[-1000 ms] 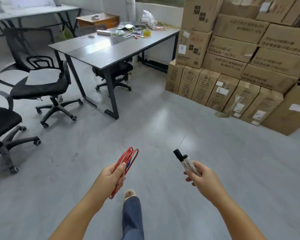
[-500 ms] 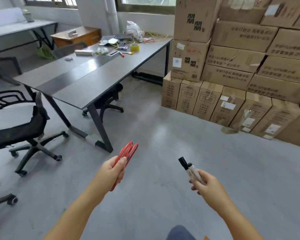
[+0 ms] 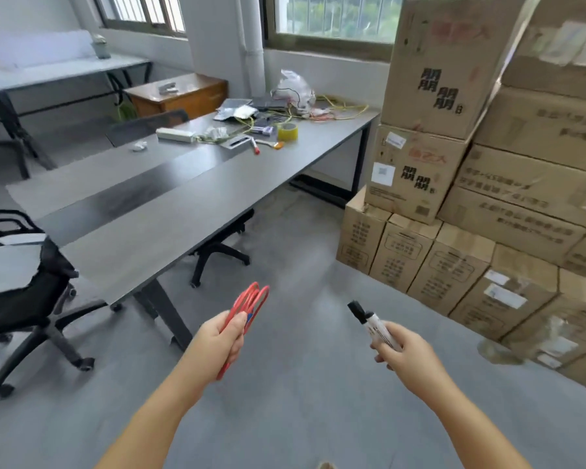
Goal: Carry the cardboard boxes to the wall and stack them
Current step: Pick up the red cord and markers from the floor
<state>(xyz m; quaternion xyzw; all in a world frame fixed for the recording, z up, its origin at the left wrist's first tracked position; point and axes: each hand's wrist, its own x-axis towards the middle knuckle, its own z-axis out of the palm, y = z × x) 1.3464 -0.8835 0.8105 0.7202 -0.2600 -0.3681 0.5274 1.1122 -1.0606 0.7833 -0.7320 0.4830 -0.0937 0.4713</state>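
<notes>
Brown cardboard boxes point(image 3: 487, 204) stand stacked several high along the right side, with a row of smaller upright boxes point(image 3: 403, 255) at floor level. My left hand point(image 3: 220, 343) grips a coil of red cable point(image 3: 249, 308) at the lower middle. My right hand point(image 3: 403, 350) holds a marker point(image 3: 372, 326) with a black cap and white body, cap pointing up and away. Both hands hover over the grey floor, well short of the boxes.
A long grey table point(image 3: 183, 204) runs from lower left to the window, with tape, cables and small items at its far end. Black office chairs point(image 3: 31, 292) stand at the left; another is tucked under the table. A wooden cabinet point(image 3: 180, 96) sits by the far wall.
The view has moved forward and tilted up, so the table and boxes are closer and larger. Both hands keep the same hold on the cable and marker.
</notes>
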